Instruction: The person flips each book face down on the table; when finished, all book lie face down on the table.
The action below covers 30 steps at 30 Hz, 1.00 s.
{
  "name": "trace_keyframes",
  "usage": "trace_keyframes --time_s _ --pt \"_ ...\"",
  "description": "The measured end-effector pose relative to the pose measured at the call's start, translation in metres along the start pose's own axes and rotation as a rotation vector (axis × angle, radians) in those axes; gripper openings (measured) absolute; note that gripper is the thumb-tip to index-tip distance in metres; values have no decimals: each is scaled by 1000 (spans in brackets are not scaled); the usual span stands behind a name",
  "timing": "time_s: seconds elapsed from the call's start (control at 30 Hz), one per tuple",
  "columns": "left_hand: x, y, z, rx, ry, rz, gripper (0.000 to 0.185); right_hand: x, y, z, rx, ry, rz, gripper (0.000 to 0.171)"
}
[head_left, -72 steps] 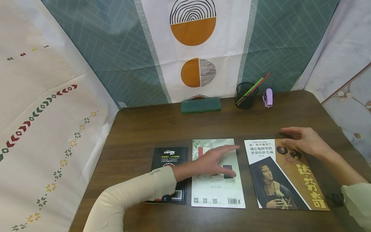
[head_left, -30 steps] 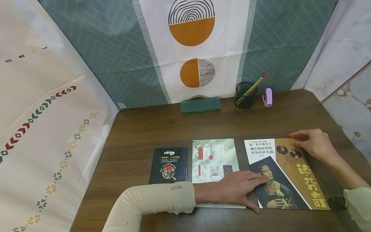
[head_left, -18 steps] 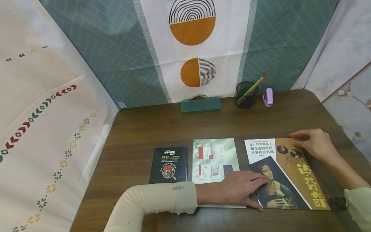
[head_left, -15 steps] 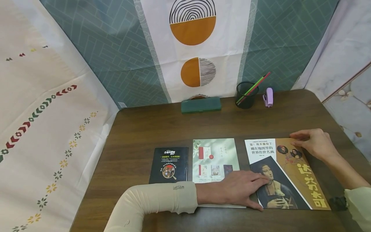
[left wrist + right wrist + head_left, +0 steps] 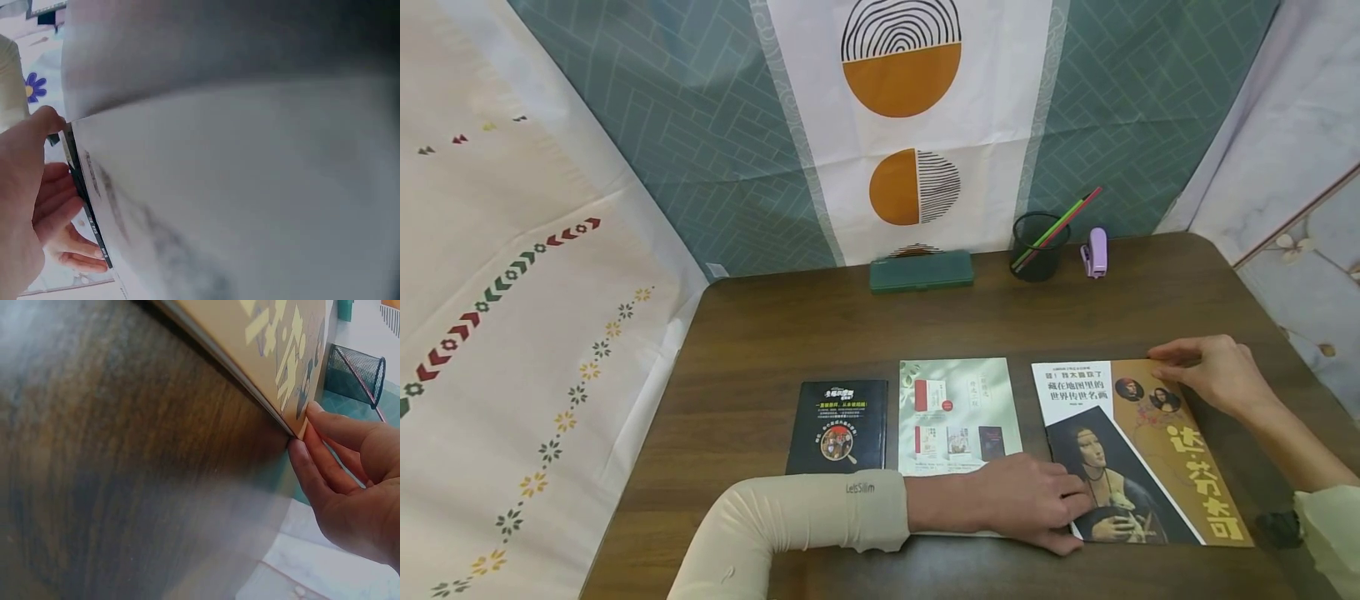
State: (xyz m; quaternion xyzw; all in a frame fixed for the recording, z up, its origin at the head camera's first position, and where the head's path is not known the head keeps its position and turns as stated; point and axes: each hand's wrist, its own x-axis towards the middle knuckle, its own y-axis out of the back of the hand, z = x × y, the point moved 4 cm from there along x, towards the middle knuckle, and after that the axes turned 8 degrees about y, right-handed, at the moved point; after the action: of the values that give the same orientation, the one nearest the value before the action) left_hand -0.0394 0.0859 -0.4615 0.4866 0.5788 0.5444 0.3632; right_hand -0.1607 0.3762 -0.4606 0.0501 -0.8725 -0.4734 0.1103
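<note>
In the head view, a paperback with a woman's portrait and a gold panel lies flat at the right of the desk. My left hand is at its lower left edge, fingers bent over the cover and thumb by the corner. At the upper right corner, my right hand pinches the book between thumb and fingers, as the right wrist view also shows. My left forearm crosses a pale green book and a black book, hiding their lower parts. Blurred pale surfaces fill most of the left wrist view.
Along the back of the wooden desk are a green case, a black mesh pen cup with pencils, and a purple stapler. Patterned cloths hang behind and at the sides.
My left hand moved right from above the pale green book to the portrait paperback, and its fingers have bent at the edge. My right hand took the upper right corner.
</note>
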Motion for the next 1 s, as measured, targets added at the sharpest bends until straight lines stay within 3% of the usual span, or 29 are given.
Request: trace_keyframes --time_s 0.2,0.43,0.7,0.87,1.0 --pt "-2 5 2 39 -87 75 33 -1 0 2 -9 2 -14 26" --pt "-4 18 -2 111 -155 233 46 -2 1 3 -15 6 -50 26" --pt "-4 36 -12 117 -172 448 46 -5 1 3 -6 21 -102 32" --pt "-4 42 -18 31 -149 488 42 -8 0 4 17 85 -115 31" --pt "-5 47 -24 41 -138 547 41 -10 0 7 28 135 -137 34"
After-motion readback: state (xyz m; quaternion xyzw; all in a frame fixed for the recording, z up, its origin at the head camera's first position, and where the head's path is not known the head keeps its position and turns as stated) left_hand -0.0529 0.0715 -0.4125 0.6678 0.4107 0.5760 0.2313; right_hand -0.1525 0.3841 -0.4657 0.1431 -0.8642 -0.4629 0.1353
